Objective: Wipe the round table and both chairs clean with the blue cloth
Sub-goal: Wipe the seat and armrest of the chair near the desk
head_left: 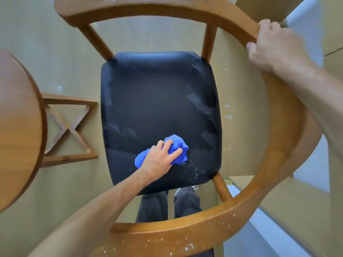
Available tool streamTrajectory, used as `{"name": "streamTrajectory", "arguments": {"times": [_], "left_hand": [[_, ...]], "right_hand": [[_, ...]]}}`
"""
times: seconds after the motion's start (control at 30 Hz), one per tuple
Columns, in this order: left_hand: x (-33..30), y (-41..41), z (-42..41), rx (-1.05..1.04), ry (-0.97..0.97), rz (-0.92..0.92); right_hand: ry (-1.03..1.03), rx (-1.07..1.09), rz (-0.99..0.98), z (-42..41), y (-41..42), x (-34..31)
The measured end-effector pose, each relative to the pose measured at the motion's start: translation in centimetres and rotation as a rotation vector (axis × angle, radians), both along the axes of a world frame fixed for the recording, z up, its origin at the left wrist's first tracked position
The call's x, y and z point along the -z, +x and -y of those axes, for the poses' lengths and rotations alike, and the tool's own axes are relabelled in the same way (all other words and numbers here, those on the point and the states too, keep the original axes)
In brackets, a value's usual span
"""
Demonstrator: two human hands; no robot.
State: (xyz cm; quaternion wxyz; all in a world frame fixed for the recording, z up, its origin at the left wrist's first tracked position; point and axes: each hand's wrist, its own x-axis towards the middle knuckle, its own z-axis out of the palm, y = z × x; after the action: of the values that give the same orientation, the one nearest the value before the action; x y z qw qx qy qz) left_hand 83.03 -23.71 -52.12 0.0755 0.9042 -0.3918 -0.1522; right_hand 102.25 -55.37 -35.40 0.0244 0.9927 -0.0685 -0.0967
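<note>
Pale tan smooth floor fills most of view, evenly lit, no hard shadows. White crumb-like specks scattered on floor in small patches. Pale grey-white panel at upper right, another pale grey strip at lower right, both running diagonally. Tan flat board surfaces along right edge, thin dark seam crossing one. Wide-angle lens bends straight lines.

Bright, even indoor light; soft sheen across the black seat; strong fisheye bending from 3 to 9 o'clock; edges slightly soft.
</note>
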Motion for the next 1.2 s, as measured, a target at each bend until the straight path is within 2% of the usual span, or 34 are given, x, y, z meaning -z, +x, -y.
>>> {"name": "streamTrajectory", "arguments": {"times": [0.1, 0.17, 0.23, 0.33, 0.4, 0.47, 0.53, 0.63, 0.73, 0.8, 0.9, 0.97, 1.1, 1.2], "left_hand": [[-0.3, 0.3, -0.8, 0.273, -0.014, 0.008], [-0.8, 2.2, -0.9, 0.276, -0.021, 0.01], [-1.1, 5.4, -0.2, 0.055, -0.004, 0.072], [-1.3, 10.4, 2.1, -0.417, 0.018, 0.078], [-0.6, 10.2, 5.2, -0.514, -0.001, 0.05], [0.1, 7.0, 9.2, -0.342, 0.016, 0.067], [0.2, 2.0, 11.9, 0.02, 0.045, 0.054], [-0.4, -2.1, 10.6, 0.484, 0.066, 0.029], [-0.6, -1.5, 5.4, 0.658, -0.006, 0.023], [-0.2, 1.1, 2.7, 0.572, -0.039, 0.056], [0.1, 8.2, 2.2, 0.109, -0.058, 0.089], [-0.2, 12.8, 3.9, -0.091, -0.034, 0.131], [0.5, 16.6, 9.5, -0.331, 0.001, 0.144], [1.3, 13.6, 14.0, -0.272, 0.011, 0.203]], "right_hand": [[0.003, -0.002, 0.026, 0.3, 0.1, 0.1], [-0.012, -0.014, 0.043, 0.4, 0.0, 0.2], [-0.024, -0.019, 0.044, 0.3, 0.0, 0.2], [-0.045, -0.021, 0.044, 0.2, 0.0, 0.1], [-0.036, -0.023, 0.037, 0.1, 0.1, 0.0], [-0.033, -0.017, 0.03, 0.2, 0.2, 0.0], [-0.039, -0.02, 0.028, 0.2, 0.1, 0.0], [-0.041, -0.029, 0.024, 0.5, 0.2, 0.0], [-0.042, -0.035, 0.019, 0.4, 0.2, 0.1], [-0.055, -0.039, 0.027, 0.5, 0.2, 0.2], [-0.082, -0.054, 0.036, 0.6, 0.2, 0.5], [-0.078, -0.061, 0.049, 0.6, 0.3, 0.5], [-0.079, -0.063, 0.062, 1.0, 0.5, 1.0], [-0.079, -0.079, 0.074, 1.0, 0.4, 1.3]]}}
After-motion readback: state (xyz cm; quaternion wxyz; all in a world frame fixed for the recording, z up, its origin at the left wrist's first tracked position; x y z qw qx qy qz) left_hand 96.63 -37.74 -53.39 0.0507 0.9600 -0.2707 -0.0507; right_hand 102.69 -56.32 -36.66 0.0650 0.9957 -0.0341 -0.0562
